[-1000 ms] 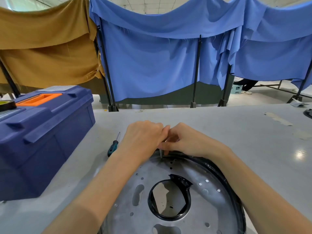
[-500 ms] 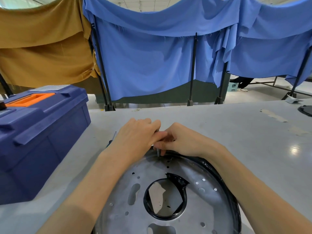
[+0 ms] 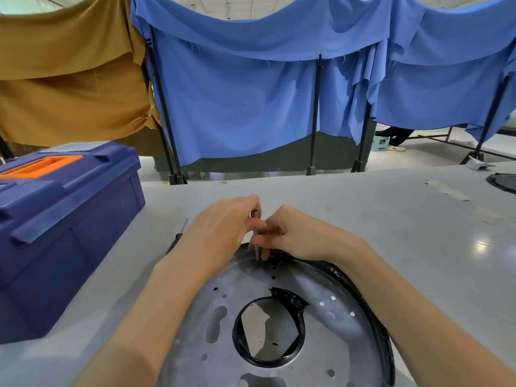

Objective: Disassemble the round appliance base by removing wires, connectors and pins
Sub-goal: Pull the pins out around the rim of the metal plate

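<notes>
The round appliance base point(image 3: 329, 339) is a grey metal disc with a black rim, several small holes and a large black-lined central opening. It lies on the table close to me. A thin grey metal pin point(image 3: 256, 236) stands upright at the disc's far edge. My left hand point(image 3: 223, 230) grips the pin's upper part between thumb and fingers. My right hand point(image 3: 296, 236) pinches the pin lower down, fingertips touching the disc's rim. The pin's lower tip meets the disc near a small hole.
A blue toolbox point(image 3: 55, 219) with an orange handle stands at the left. A screwdriver point(image 3: 178, 236) lies on the grey table point(image 3: 418, 247) beside my left wrist, mostly hidden. Another black round part point(image 3: 502, 182) sits at the far right edge. Cloth screens hang behind.
Both hands stay at the disc's far edge. The pin now shows more between my fingers, with my left hand gripping it slightly higher than before.
</notes>
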### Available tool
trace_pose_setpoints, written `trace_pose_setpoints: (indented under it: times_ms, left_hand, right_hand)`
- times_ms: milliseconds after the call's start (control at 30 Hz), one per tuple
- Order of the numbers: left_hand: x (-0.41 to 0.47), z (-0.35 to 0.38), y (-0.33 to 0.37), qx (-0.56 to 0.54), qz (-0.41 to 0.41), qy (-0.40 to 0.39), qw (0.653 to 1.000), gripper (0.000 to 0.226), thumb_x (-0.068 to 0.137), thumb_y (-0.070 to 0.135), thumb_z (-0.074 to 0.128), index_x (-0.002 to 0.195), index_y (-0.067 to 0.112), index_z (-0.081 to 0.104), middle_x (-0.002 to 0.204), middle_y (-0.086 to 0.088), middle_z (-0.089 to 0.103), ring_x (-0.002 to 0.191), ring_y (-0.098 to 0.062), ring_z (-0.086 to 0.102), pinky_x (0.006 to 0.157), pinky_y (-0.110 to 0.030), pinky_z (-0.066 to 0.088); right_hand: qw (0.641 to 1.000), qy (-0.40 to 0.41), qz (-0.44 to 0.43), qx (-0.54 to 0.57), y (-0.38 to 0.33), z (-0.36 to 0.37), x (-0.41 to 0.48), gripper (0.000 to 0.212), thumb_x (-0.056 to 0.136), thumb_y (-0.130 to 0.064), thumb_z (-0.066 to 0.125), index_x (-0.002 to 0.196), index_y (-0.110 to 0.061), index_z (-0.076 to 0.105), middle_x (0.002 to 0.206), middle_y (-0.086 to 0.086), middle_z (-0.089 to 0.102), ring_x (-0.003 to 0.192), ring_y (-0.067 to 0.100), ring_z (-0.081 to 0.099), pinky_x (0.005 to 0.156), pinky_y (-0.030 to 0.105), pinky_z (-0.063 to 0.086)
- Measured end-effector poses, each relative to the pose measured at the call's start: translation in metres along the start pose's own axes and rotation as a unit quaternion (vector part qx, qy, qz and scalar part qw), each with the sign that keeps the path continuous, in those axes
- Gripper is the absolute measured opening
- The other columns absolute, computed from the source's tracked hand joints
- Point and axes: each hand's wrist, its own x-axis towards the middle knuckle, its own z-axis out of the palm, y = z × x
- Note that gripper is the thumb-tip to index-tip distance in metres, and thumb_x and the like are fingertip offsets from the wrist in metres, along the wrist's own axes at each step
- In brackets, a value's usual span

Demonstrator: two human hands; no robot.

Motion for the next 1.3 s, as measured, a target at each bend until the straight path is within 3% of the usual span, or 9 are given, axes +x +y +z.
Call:
trace_pose_setpoints:
  times_ms: [233,367,500,767,867,933,1033,1167,1300]
  left_hand:
    - [-0.002,0.008,-0.007,-0.006,-0.007,0.038,0.999,0.038,0.086,0.062,0.040,0.067,0.029,0.041,0.054,0.008,0.047,0.057,-0.018,0.046,0.056,-0.035,0.042]
    - [-0.005,0.012,-0.011,-0.099,0.000,0.042,0.994,0.014,0.092,0.034,0.056,0.102,0.026,0.060,0.079,0.010,0.063,0.074,-0.010,0.059,0.069,-0.025,0.049]
    - [-0.005,0.011,-0.011,-0.156,-0.006,0.070,0.985,0.002,0.086,0.021,0.067,0.086,0.021,0.065,0.074,0.015,0.063,0.072,0.001,0.056,0.063,-0.005,0.038]
    - [-0.009,0.016,-0.013,-0.143,-0.024,0.121,0.982,0.027,0.081,0.036,0.071,0.068,0.022,0.053,0.060,0.011,0.056,0.058,-0.006,0.051,0.052,-0.013,0.039]
    - [-0.012,0.016,-0.010,-0.187,-0.023,0.103,0.977,0.011,0.083,0.030,0.070,0.092,0.027,0.065,0.076,0.011,0.064,0.072,-0.003,0.057,0.061,-0.010,0.041]
    - [-0.013,0.016,-0.008,-0.198,-0.012,0.101,0.975,0.022,0.085,0.017,0.068,0.105,0.028,0.068,0.085,0.012,0.066,0.080,-0.001,0.059,0.066,-0.009,0.041]
    - [-0.012,0.014,-0.006,-0.195,-0.034,0.143,0.970,0.015,0.081,0.011,0.071,0.091,0.022,0.072,0.078,0.013,0.067,0.076,0.000,0.059,0.066,-0.008,0.042]
    - [-0.012,0.018,-0.008,-0.179,-0.067,0.141,0.971,0.014,0.082,0.027,0.072,0.077,0.022,0.060,0.066,0.010,0.061,0.061,-0.003,0.053,0.058,-0.011,0.041]
    - [-0.013,0.017,-0.006,-0.179,-0.050,0.145,0.972,0.013,0.085,0.032,0.068,0.081,0.023,0.059,0.067,0.010,0.060,0.064,0.000,0.053,0.057,-0.009,0.039]
  right_hand:
    - [1.000,0.010,-0.018,0.018,0.000,0.000,-0.001,0.026,0.094,-0.030,0.062,0.079,-0.011,0.074,0.073,0.002,0.074,0.060,0.004,0.059,0.066,0.017,0.043]
    - [1.000,0.006,-0.022,0.005,-0.002,0.000,-0.002,0.033,0.097,-0.023,0.058,0.065,-0.023,0.066,0.064,-0.004,0.069,0.051,-0.002,0.054,0.057,0.010,0.037]
    - [1.000,-0.005,-0.012,0.002,-0.001,0.000,-0.001,0.028,0.097,-0.022,0.057,0.075,-0.013,0.072,0.077,0.002,0.075,0.068,0.008,0.063,0.075,0.028,0.048]
    - [1.000,0.004,-0.027,-0.007,0.000,0.003,0.001,0.027,0.093,-0.037,0.062,0.086,-0.014,0.074,0.072,0.000,0.073,0.058,0.003,0.058,0.062,0.020,0.045]
    - [1.000,0.004,-0.030,-0.005,-0.001,0.003,0.000,0.028,0.097,-0.026,0.057,0.077,-0.013,0.071,0.073,0.002,0.074,0.051,-0.003,0.054,0.057,0.010,0.037]
    - [1.000,-0.005,-0.028,-0.010,-0.002,0.001,-0.001,0.029,0.098,-0.024,0.055,0.073,-0.016,0.068,0.076,0.003,0.074,0.053,-0.004,0.054,0.059,0.011,0.036]
    - [0.999,-0.011,-0.028,-0.017,-0.004,0.002,-0.002,0.031,0.098,-0.024,0.054,0.071,-0.017,0.067,0.075,0.002,0.074,0.055,-0.003,0.054,0.061,0.012,0.036]
    - [0.999,0.003,-0.026,-0.020,-0.002,0.004,-0.001,0.033,0.095,-0.035,0.058,0.079,-0.010,0.073,0.072,0.001,0.073,0.053,0.004,0.052,0.062,0.019,0.041]
    - [0.999,0.006,-0.027,-0.020,-0.004,0.004,-0.001,0.033,0.097,-0.030,0.057,0.070,-0.016,0.069,0.070,0.000,0.073,0.052,-0.001,0.052,0.059,0.012,0.040]
